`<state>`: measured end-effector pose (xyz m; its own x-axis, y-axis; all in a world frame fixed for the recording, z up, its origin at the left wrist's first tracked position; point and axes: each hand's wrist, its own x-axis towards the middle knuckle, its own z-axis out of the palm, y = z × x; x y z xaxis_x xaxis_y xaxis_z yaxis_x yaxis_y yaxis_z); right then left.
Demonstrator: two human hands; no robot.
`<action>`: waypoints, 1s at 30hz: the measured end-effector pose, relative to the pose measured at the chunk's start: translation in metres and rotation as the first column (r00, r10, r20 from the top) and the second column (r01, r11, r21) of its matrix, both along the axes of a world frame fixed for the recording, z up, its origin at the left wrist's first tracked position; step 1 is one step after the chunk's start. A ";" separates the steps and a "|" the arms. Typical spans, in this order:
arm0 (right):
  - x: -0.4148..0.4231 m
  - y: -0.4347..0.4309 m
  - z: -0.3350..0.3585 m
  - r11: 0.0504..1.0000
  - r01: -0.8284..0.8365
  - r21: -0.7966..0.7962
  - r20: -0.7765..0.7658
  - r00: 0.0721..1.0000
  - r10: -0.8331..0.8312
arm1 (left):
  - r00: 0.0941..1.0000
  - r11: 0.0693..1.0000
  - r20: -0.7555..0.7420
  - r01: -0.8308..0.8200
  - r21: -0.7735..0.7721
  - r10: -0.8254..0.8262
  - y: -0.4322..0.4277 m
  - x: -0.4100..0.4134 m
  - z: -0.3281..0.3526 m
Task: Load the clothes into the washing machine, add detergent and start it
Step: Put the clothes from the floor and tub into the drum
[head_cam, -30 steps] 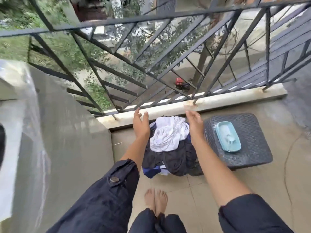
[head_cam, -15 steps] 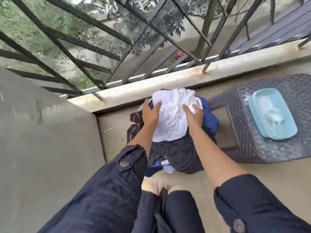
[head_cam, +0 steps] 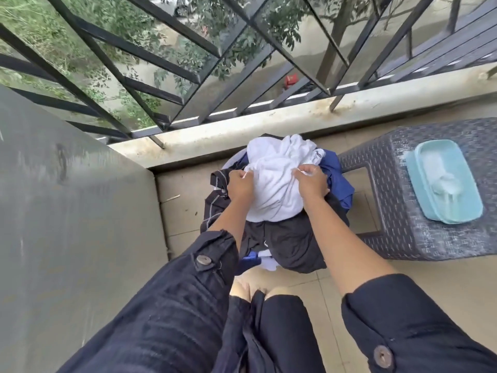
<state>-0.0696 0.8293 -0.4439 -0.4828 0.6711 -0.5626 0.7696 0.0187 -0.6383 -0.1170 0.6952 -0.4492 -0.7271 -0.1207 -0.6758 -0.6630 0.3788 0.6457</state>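
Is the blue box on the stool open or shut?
Shut. The blue box has its lid on, flat, covering the whole top as it sits on the stool.

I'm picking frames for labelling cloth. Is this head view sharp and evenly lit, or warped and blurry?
Head view: soft daylight, no hard shadows or glare; wide-angle warp bends the railing and ledge; slight blur on the teal container; the white garment is bright, folds still readable, both hands clenched on it: left hand, right hand.

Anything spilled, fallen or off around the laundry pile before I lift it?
Nothing spilled. The laundry pile overflows, a stitched dark garment drooping over its left side. Both hands, left hand and right hand, grip the white cloth. The teal container sits flat on the woven stool.
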 end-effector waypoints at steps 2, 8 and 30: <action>0.000 -0.005 0.019 0.991 0.067 -0.119 -0.122 0.989 -0.082 | 0.999 0.999 -0.020 -0.039 0.015 0.039 -0.004 0.001 0.019; 0.002 -0.022 0.089 0.896 0.208 -0.392 -0.240 0.917 -0.317 | 0.983 0.992 -0.141 -0.110 0.058 0.117 -0.009 0.002 0.105; 0.002 -0.098 0.416 0.843 0.164 -0.513 -0.508 0.734 -0.452 | 0.838 0.906 -0.347 -0.379 0.187 0.422 -0.075 0.037 0.433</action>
